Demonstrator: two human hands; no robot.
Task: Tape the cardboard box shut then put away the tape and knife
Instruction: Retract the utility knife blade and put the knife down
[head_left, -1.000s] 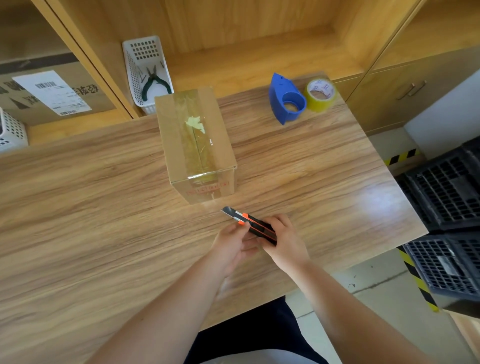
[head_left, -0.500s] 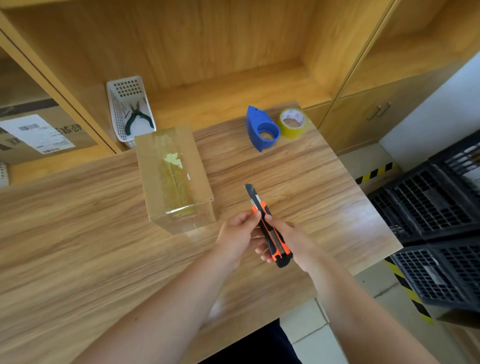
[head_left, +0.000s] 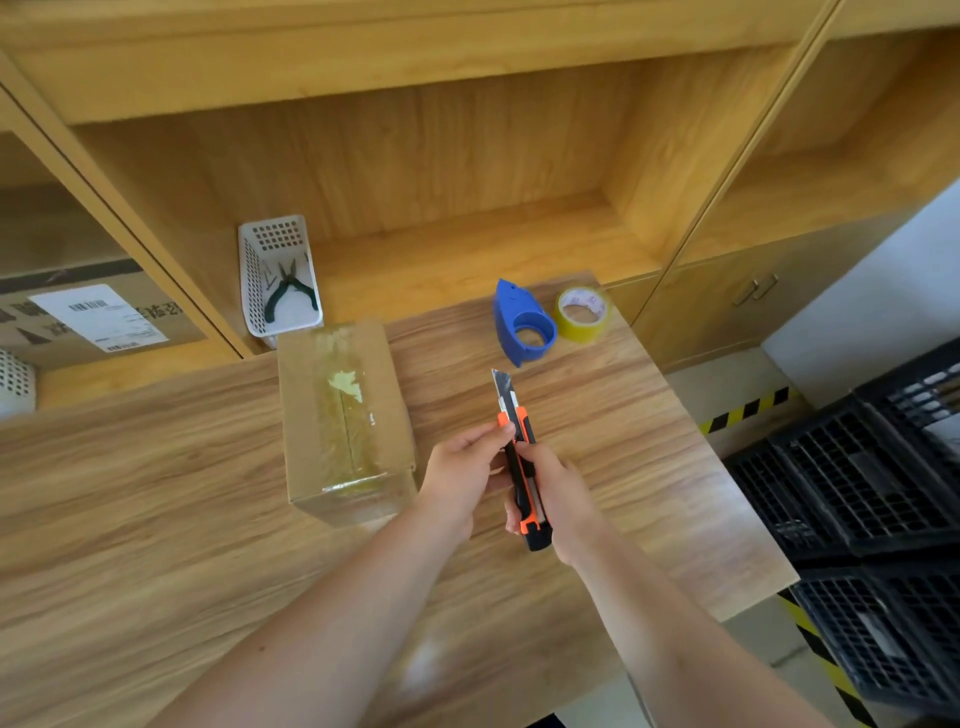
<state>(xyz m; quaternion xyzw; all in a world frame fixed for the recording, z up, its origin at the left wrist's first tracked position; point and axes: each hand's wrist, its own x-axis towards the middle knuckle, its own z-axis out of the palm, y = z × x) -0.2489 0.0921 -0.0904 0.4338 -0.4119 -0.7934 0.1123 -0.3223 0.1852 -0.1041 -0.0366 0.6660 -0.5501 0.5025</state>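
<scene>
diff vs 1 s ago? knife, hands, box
The knife swung from lying low, tip pointing left at the box, to pointing away toward the tape dispenser, blade now visibly out. Left hand and right hand kept their hold. Box, dispenser and tape roll stayed put.

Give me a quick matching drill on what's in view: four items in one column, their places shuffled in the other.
1. utility knife
2. pliers
3. yellow tape roll
4. cardboard box

A. in the white basket
B. right of the blue tape dispenser
C. held in both hands
D. on the table, taped on top

Pairs: 1-C, 2-A, 3-B, 4-D
</scene>
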